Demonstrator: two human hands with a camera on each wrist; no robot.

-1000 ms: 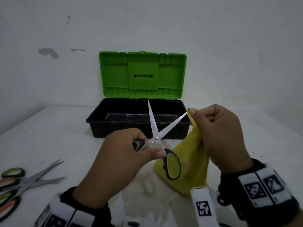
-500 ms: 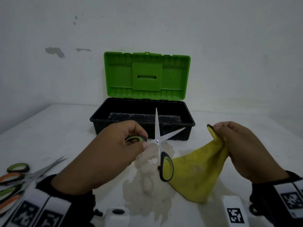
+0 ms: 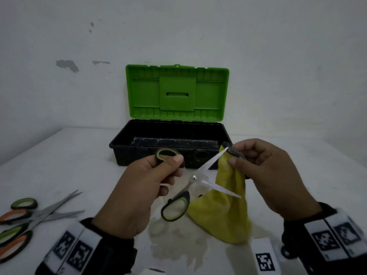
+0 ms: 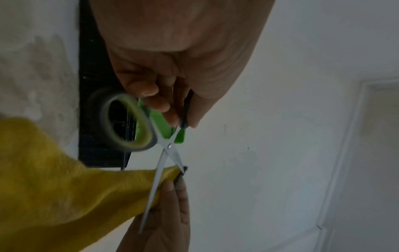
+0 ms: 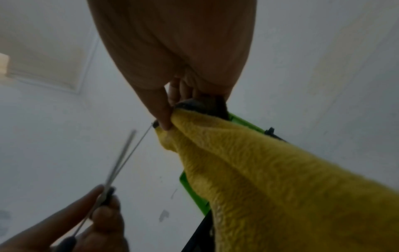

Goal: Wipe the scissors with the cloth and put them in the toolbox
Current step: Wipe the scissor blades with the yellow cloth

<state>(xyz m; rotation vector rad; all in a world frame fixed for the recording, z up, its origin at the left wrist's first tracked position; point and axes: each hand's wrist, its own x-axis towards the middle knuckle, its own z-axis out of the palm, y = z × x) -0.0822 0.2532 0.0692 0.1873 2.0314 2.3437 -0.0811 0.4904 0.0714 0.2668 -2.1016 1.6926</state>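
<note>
White table point(image 3: 59, 155) against a scuffed white wall. Scissors point(image 3: 193, 178) held above the table in front of the toolbox, blades spread apart. Left hand point(image 3: 139, 193) grips the upper handle loop, fingers and thumb curled around it; lower loop hangs free. Right hand point(image 3: 272, 175) pinches a bunched yellow cloth point(image 3: 224, 215) at its top, right at the upper blade's tip; the rest drapes to the table. Toolbox point(image 3: 170, 143) behind, green lid upright. More scissors point(image 3: 37, 215) lie far left.
</note>
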